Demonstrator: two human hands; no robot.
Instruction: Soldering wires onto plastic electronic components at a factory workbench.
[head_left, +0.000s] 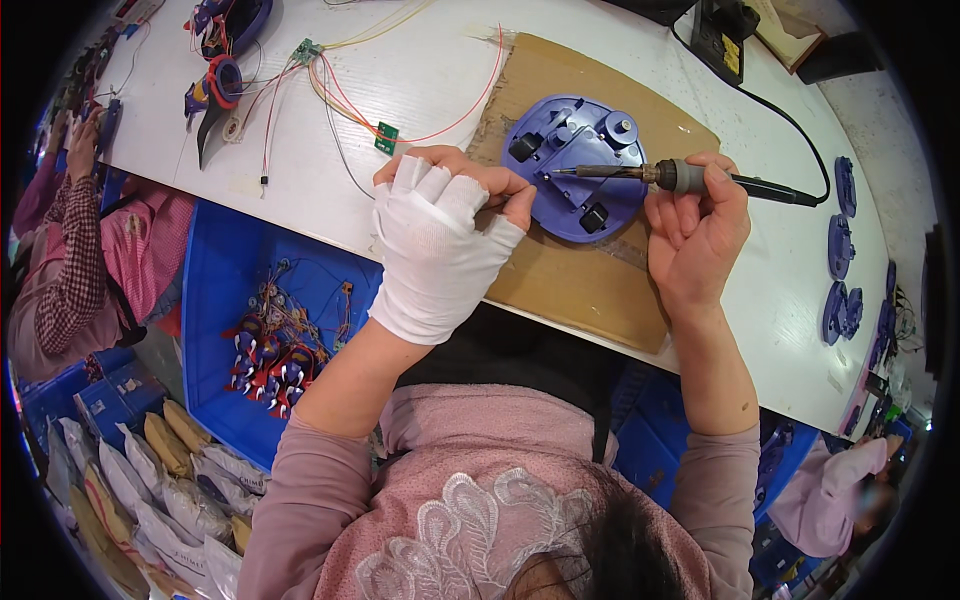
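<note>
While the right hand (pixel 700 225) closes its fingers around one soldering iron (pixel 682 177) with a dark handle, grey collar and slim metal barrel, the left hand (pixel 437 240), in one white fingerless glove, has bare thumb and forefinger tips pressed together; I can't tell what, if anything, is pinched between them. Between the two grips sits one rounded purple-blue plastic shell (pixel 608 190), its inside facing up and two black blocky parts showing in it. The iron's tip points left over this shell, though whether it touches is hard to judge from here. One flat sheet of brown cardboard (pixel 590 285) lies under the shell, on the white table (pixel 760 290).

Just beyond the left grip I count two small green circuit boards (pixel 387 138), joined by red and yellow wires (pixel 330 85). Well past the right grip stands one black holder (pixel 722 45) with a yellow pad, and further right lie four smaller purple plastic pieces (pixel 841 246). Below and left of the gloved grip, one blue plastic bin (pixel 215 260) contains wired toy parts in red, white and blue, too tangled to count.
</note>
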